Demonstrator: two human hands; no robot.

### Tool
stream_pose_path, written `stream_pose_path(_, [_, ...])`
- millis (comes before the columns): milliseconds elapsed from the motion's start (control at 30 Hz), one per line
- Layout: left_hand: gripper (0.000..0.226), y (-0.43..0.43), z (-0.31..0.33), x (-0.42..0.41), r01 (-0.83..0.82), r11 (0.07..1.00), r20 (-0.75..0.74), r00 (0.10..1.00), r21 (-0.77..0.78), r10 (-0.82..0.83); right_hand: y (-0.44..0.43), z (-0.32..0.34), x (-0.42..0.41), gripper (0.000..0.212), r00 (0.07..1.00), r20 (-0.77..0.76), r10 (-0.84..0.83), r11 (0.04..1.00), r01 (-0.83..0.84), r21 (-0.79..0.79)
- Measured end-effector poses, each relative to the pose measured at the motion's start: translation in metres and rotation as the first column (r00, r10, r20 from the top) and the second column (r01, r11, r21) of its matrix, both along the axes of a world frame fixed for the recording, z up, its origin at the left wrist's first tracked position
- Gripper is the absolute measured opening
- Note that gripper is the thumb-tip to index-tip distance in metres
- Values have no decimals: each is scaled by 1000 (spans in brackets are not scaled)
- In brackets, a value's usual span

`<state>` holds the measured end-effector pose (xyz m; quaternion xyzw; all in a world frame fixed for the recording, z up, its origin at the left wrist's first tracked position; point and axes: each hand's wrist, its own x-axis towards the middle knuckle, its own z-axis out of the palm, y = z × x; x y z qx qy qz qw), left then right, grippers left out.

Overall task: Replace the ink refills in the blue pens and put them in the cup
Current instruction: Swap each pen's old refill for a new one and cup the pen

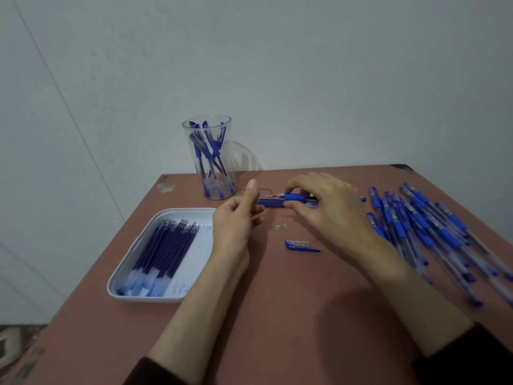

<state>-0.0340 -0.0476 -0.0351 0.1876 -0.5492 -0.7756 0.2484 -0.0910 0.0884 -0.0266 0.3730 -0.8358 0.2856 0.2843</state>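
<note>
My left hand (238,218) pinches one end of a dark blue refill (273,203) held level above the table. My right hand (324,204) grips a blue pen (294,197) by its rubber grip, tip pointing left, just above the refill's other end. A clear cup (212,159) with several blue pens stands at the table's far side. A white tray (133,245) at the left holds several blue refills (163,248). A loose pen cap (301,245) lies below my hands.
A heap of several blue pens (422,232) covers the table's right side. The brown table (277,301) ends at a pale wall behind the cup. A small scrap (282,226) lies near the cap.
</note>
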Motion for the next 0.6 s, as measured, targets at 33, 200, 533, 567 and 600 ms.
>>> stream_pose_path(33, [27,-2,1,0,-15,1000,-1,1000,20,15,2,1,-1,8,1000,-4,-15,1000,15,-8])
stream_pose_path(200, [10,-2,-2,3,42,977,48,998,-211,-32,6,2,-8,6,982,154,-106,987,122,-100])
stream_pose_path(533, [21,-5,-12,4,404,517,356,914,-755,-194,7,1,-13,8,955,270,-119,970,169,-172])
stream_pose_path(567, [23,-5,-11,4,412,518,358,911,-750,-206,7,1,-12,8,954,275,-117,971,168,-169])
stream_pose_path(600, [26,-5,-11,4,422,524,359,906,-740,-223,7,1,-12,8,954,277,-116,972,166,-164])
